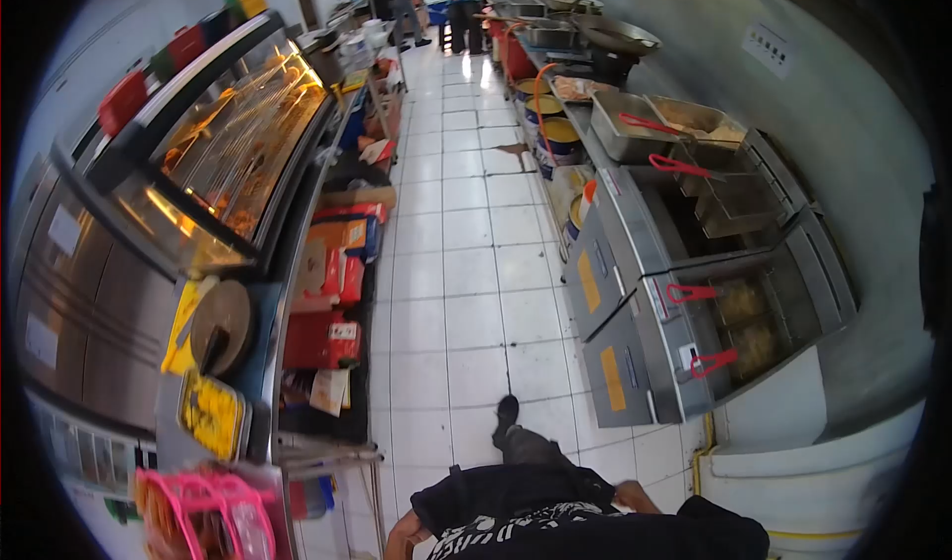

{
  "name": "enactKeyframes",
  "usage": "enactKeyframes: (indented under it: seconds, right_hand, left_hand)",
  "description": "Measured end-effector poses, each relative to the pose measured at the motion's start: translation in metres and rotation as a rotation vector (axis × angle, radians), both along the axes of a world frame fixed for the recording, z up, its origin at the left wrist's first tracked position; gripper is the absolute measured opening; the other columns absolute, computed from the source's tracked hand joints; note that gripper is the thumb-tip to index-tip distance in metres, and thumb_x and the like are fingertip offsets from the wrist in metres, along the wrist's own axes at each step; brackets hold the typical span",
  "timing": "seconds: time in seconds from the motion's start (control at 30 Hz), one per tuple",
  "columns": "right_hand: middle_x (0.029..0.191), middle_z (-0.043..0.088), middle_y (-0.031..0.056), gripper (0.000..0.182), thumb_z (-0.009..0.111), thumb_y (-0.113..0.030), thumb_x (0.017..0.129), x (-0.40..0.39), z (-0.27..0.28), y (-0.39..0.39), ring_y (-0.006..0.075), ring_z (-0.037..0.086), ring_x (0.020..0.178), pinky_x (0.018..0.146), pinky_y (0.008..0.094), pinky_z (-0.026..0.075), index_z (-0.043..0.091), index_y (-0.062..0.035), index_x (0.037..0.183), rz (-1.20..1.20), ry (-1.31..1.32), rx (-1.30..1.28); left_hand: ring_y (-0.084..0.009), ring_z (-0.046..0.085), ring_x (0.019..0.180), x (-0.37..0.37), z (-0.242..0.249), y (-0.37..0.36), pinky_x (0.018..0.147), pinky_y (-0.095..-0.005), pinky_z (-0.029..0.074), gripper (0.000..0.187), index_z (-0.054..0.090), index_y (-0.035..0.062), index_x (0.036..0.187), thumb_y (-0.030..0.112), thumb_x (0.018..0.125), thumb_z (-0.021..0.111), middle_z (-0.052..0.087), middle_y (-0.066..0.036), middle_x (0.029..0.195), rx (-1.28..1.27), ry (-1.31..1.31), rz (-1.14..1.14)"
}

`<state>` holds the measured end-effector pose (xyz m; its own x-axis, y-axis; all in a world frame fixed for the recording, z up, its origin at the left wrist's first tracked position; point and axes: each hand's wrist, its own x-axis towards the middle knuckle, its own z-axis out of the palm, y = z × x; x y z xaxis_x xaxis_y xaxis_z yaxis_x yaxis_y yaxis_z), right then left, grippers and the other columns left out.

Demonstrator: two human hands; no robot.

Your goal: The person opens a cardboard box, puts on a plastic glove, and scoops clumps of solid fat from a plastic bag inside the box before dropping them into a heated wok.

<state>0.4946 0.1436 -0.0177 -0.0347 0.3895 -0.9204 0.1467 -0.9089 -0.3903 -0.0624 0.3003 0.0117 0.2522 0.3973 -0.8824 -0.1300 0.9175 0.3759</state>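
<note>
Narrow commercial kitchen, white tiled floor (466, 263). Steel deep fryer (714, 302) right, red-handled wire baskets (739, 327) holding fried food. Glass heated display cabinet (233, 149) left. Hands out of sight at frame bottom; grip cannot be told.

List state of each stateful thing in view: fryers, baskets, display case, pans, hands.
near fryer: two red-handled baskets sitting in it
far fryer: a red-handled basket resting over it
steel pan: on the counter, contents unclear
heated display case: lit, food inside
wok: on the range, contents unclear
yellow tubs: open, on the floor
left hand: down by the side, mostly hidden
right hand: mostly hidden, holds nothing visible
</note>
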Motion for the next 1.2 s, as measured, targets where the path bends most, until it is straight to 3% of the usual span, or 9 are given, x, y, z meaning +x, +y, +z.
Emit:
enactKeyframes:
  seconds: [0.07, 0.27, 0.37, 0.4, 0.5, 0.7, 0.87, 0.97, 1.2]
  right_hand:
    - [0.099, 0.063, 0.0082, 0.050, 0.063, -0.033, 0.070, -0.004, -0.057, -0.014, 0.0277, 0.061, 0.084, 0.075, 0.0385, 0.049, 0.054, -0.0257, 0.119, 1.096, -0.555, 0.251]
    - [0.082, 0.067, 0.0069, 0.024, 0.063, -0.030, 0.068, -0.007, -0.029, 0.164, 0.0262, 0.061, 0.074, 0.066, 0.0408, 0.046, 0.067, -0.0116, 0.084, 0.343, -0.276, 0.670]
    - [0.092, 0.063, 0.0184, 0.025, 0.067, -0.028, 0.068, 0.023, -0.144, 0.385, 0.0312, 0.062, 0.086, 0.078, 0.0397, 0.046, 0.067, -0.0096, 0.086, 1.225, -0.464, 0.265]
    - [0.093, 0.062, 0.0198, 0.033, 0.052, -0.037, 0.080, 0.011, -0.065, 0.483, 0.0340, 0.060, 0.088, 0.077, 0.0456, 0.047, 0.063, -0.0100, 0.096, 1.226, -0.576, 0.437]
    - [0.078, 0.065, 0.0128, 0.042, 0.065, -0.030, 0.076, 0.015, -0.009, 0.692, 0.0219, 0.063, 0.063, 0.058, 0.0344, 0.050, 0.056, -0.0068, 0.110, 0.133, -0.582, 0.666]
    - [0.076, 0.065, 0.0119, 0.039, 0.063, -0.023, 0.076, 0.033, 0.093, 0.961, 0.0165, 0.063, 0.064, 0.055, 0.0289, 0.049, 0.056, -0.0059, 0.111, -0.149, -0.376, 0.816]
    - [0.091, 0.063, 0.0165, 0.047, 0.052, -0.046, 0.079, 0.062, 0.010, 0.980, 0.0350, 0.060, 0.084, 0.077, 0.0416, 0.047, 0.057, -0.0086, 0.107, 0.084, -0.607, 0.437]
    - [0.101, 0.061, 0.0154, 0.037, 0.058, -0.036, 0.073, 0.075, -0.055, 0.915, 0.0338, 0.057, 0.094, 0.076, 0.0452, 0.046, 0.060, -0.0079, 0.097, 1.062, -0.677, 0.417]
    - [0.093, 0.062, 0.0139, 0.031, 0.064, -0.025, 0.065, 0.084, -0.043, 0.905, 0.0316, 0.060, 0.083, 0.070, 0.0448, 0.048, 0.063, -0.0103, 0.092, 0.535, -0.455, -0.127]
  left_hand:
    - [-0.0164, 0.059, 0.076, 0.009, 0.006, 0.068, 0.069, -0.0288, 0.048, 0.038, 0.055, -0.0014, 0.111, 0.027, 0.086, 0.052, 0.063, -0.007, 0.096, 0.068, -0.139, -0.030]
    - [-0.0207, 0.058, 0.092, 0.022, 0.047, 0.253, 0.079, -0.0343, 0.048, 0.048, 0.046, 0.0037, 0.123, 0.022, 0.081, 0.061, 0.059, -0.009, 0.109, 0.128, -0.057, -0.364]
    - [-0.0222, 0.057, 0.092, 0.042, 0.080, 0.319, 0.077, -0.0372, 0.048, 0.053, 0.042, 0.0060, 0.126, 0.023, 0.080, 0.063, 0.058, -0.011, 0.109, 0.182, 0.112, -0.613]
    - [-0.0227, 0.056, 0.092, 0.050, 0.089, 0.339, 0.077, -0.0382, 0.048, 0.055, 0.041, 0.0068, 0.127, 0.023, 0.080, 0.064, 0.058, -0.011, 0.109, 0.208, 0.149, -0.656]
    - [-0.0241, 0.056, 0.092, 0.068, 0.105, 0.401, 0.075, -0.0410, 0.048, 0.061, 0.038, 0.0091, 0.131, 0.024, 0.079, 0.066, 0.057, -0.012, 0.109, 0.283, 0.250, -0.704]
    - [-0.0257, 0.055, 0.093, 0.080, 0.059, 0.588, 0.075, -0.0427, 0.048, 0.062, 0.035, 0.0101, 0.133, 0.024, 0.080, 0.065, 0.055, -0.013, 0.111, 0.424, 0.383, -0.621]
    - [-0.0190, 0.056, 0.084, 0.108, 0.018, 0.783, 0.071, -0.0327, 0.047, 0.036, 0.049, 0.0032, 0.115, 0.015, 0.082, 0.057, 0.059, -0.010, 0.099, 0.745, 0.411, -0.598]
    - [-0.0122, 0.058, 0.068, 0.188, 0.119, 0.920, 0.063, -0.0264, 0.046, 0.024, 0.061, -0.0008, 0.098, 0.014, 0.079, 0.058, 0.064, -0.008, 0.079, 0.743, 0.304, -0.725]
    - [-0.0242, 0.064, 0.081, 0.292, 0.179, 1.189, 0.070, -0.0330, 0.049, 0.053, 0.051, 0.0030, 0.115, 0.040, 0.079, 0.064, 0.062, -0.018, 0.096, 0.876, 0.315, -0.948]
